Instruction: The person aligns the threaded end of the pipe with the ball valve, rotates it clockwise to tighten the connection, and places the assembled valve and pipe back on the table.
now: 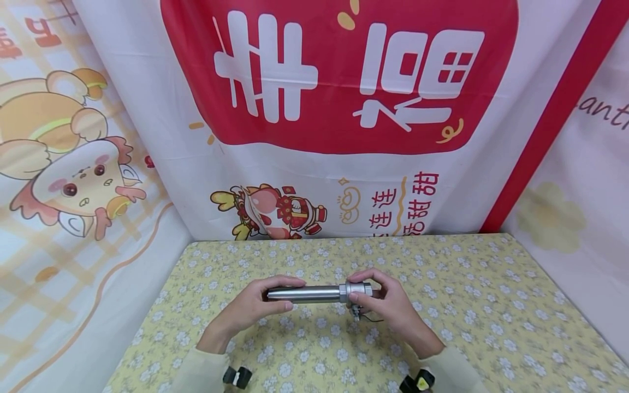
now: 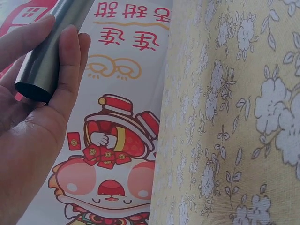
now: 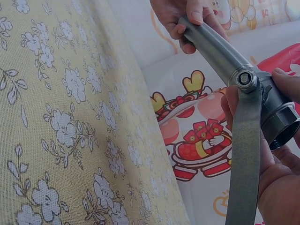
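A smooth metal pipe (image 1: 309, 294) runs level between the two hands, held above the table. Its right end joins a ball valve (image 1: 356, 287) with hexagonal ends. My left hand (image 1: 253, 301) grips the pipe near its free end, thumb on the near side and fingers over the far side; that round open end (image 2: 33, 91) shows in the left wrist view. The valve's body is held between thumb and fingers of my right hand (image 1: 393, 300). In the right wrist view, a flat metal lever (image 3: 244, 154), fastened by a nut (image 3: 246, 79), extends from the valve toward the camera.
A yellow tablecloth (image 1: 314, 349) with white flowers covers the table below. Printed fabric walls (image 1: 334, 191) stand behind it and at both sides. Black straps (image 1: 237, 376) sit on the cream sleeves at the wrists.
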The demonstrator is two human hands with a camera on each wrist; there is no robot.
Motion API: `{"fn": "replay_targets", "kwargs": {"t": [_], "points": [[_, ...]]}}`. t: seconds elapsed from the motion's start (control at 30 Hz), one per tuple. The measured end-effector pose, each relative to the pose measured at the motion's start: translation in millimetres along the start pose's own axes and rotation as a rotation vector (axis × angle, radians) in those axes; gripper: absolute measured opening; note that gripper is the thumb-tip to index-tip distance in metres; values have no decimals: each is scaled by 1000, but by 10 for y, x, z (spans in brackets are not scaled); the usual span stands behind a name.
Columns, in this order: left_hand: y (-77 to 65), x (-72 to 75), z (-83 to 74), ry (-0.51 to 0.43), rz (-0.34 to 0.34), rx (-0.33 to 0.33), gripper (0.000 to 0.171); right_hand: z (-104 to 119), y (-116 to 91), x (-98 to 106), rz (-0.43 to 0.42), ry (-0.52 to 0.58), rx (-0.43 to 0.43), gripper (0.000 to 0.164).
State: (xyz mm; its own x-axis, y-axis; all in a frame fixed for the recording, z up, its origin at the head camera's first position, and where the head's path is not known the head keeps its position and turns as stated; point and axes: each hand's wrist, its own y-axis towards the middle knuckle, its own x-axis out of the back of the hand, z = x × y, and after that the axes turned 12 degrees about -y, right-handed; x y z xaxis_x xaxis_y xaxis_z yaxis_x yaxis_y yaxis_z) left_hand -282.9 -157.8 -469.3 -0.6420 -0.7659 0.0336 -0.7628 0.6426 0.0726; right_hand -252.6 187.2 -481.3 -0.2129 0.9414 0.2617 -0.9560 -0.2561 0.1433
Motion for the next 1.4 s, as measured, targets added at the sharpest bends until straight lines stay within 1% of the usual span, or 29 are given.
{"fn": "replay_targets", "kwargs": {"t": [0.3, 0.57, 0.8, 0.93, 1.13, 1.4], "points": [[9, -14, 5, -12, 2, -22, 48, 12, -1, 0, -2, 5, -8, 36], [14, -21, 28, 3, -10, -34, 50, 9, -4, -9, -3, 8, 0, 36], [17, -25, 12, 24, -24, -15, 50, 6, -4, -11, -4, 3, 6, 35], [21, -22, 3, 29, -26, 11, 51, 5, -5, -11, -5, 1, 9, 35], [24, -14, 7, 23, -35, 48, 49, 8, 0, -14, -6, -2, -1, 36], [19, -14, 17, 52, -32, 44, 45, 18, -1, -14, -3, -1, -16, 35]]}}
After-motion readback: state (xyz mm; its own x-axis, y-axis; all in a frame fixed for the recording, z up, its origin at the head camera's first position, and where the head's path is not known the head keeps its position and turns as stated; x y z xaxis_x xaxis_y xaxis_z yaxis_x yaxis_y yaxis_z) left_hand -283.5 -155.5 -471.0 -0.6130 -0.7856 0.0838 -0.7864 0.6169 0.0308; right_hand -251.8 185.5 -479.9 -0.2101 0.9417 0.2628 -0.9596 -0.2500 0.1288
